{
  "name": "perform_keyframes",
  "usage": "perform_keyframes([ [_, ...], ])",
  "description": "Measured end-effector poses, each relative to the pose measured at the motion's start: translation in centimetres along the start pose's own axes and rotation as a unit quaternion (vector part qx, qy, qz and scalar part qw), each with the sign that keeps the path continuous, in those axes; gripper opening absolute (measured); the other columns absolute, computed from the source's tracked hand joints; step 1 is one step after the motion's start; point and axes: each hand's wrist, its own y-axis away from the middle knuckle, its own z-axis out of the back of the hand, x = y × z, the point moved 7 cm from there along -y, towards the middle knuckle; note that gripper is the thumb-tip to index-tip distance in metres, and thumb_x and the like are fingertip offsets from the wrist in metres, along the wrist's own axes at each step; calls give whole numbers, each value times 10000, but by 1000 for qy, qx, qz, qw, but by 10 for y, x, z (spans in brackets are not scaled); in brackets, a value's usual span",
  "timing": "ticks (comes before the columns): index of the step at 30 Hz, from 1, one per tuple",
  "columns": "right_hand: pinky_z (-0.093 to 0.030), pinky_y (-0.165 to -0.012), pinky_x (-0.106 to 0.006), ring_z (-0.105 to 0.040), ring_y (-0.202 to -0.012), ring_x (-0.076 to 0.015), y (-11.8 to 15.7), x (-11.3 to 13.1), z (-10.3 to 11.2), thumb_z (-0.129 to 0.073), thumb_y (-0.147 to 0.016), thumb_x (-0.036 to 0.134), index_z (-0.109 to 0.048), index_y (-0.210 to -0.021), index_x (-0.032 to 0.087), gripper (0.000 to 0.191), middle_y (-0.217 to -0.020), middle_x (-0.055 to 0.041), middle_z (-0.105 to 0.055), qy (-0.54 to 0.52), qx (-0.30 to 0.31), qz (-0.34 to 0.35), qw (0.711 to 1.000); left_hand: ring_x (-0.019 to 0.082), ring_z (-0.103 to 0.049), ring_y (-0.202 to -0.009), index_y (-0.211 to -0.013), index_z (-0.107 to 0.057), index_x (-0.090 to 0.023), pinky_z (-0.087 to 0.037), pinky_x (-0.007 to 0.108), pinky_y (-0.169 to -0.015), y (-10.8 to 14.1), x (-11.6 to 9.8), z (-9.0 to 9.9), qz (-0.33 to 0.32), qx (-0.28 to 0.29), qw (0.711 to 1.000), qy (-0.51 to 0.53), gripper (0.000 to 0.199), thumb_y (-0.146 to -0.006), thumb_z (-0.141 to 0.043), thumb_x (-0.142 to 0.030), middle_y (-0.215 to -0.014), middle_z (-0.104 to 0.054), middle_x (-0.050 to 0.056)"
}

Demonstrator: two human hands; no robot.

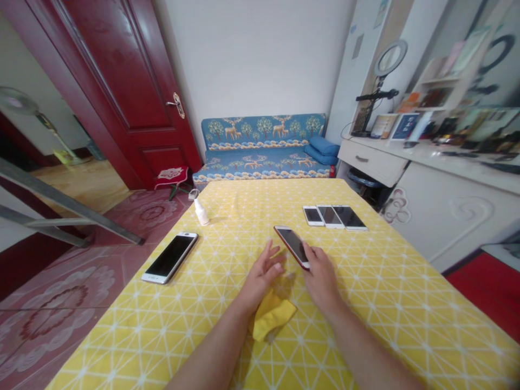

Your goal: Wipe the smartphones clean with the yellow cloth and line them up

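In my right hand (323, 276) is a smartphone (293, 244) with a dark screen, white front and reddish edge, tilted above the table. The thumb lies along its near end. My left hand (262, 275) is just left of the phone, fingers apart and not touching it. Below that hand, a crumpled yellow cloth (274, 317) lies close to the wrist; whether they touch is unclear.
On the yellow patterned tablecloth (227, 346), a white phone (170, 257) lies at left, near a small white bottle (200, 212). Three phones (331, 216) lie side by side at the back right. Beyond the table stands a blue sofa (260, 157).
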Motion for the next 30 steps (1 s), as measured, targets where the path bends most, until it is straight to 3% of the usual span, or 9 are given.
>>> perform_keyframes([
  [6,-463,-855,-427,-534,-1053,-302,11,-55,37,-469,-775,66,-492,-1320,117,548,-1193,-163,-556,211,17,-31,977,280,-536,-1191,-1430,-335,-263,-443,434,-964,0,4,4,21,-36,998,43,737,-785,-689,-309,-1371,-475,160],
  [10,-482,-803,-424,-552,-1015,-315,31,-92,63,-453,-799,96,-510,-1305,117,510,-1202,-159,-560,295,24,-29,955,281,-559,-1157,-1423,-343,-256,-454,425,-936,-1,6,5,26,-46,998,43,773,-751,-721,-317,-1330,-505,165],
  [14,-482,-838,-454,-553,-1051,-342,54,-124,77,-415,-785,92,-512,-1292,89,516,-1237,-180,-548,322,15,-34,946,273,-581,-1117,-1403,-376,-243,-459,413,-915,-2,7,6,26,-47,998,44,765,-733,-735,-323,-1267,-548,158],
  [18,-422,-989,-459,-468,-1238,-335,73,-151,66,-395,-750,117,-422,-1347,41,603,-1365,-211,-466,265,43,-16,963,269,-599,-1082,-1374,-419,-232,-470,408,-895,-2,6,5,22,-41,998,38,722,-730,-734,-327,-1231,-566,151],
  [22,-380,-1048,-474,-328,-1364,-319,83,-154,49,-432,-794,333,-311,-1429,85,692,-1483,-187,-337,186,115,-29,975,263,-616,-1045,-1338,-465,-213,-474,399,-879,-2,5,4,28,-39,999,26,678,-726,-736,-320,-1205,-579,151],
  [25,-334,-1063,-531,-227,-1405,-342,81,-137,45,-413,-813,580,-267,-1463,147,795,-1534,-173,-230,176,110,-66,976,259,-623,-1024,-1329,-474,-199,-472,404,-880,-2,6,5,28,-42,998,26,668,-727,-736,-323,-1184,-589,152],
  [30,-259,-1079,-568,-151,-1421,-359,67,-121,42,-272,-886,548,-363,-1425,124,692,-1531,-193,-226,220,78,-89,968,245,-640,-982,-1303,-508,-208,-472,412,-882,-2,7,6,18,-37,999,31,628,-729,-733,-330,-1149,-610,136],
])
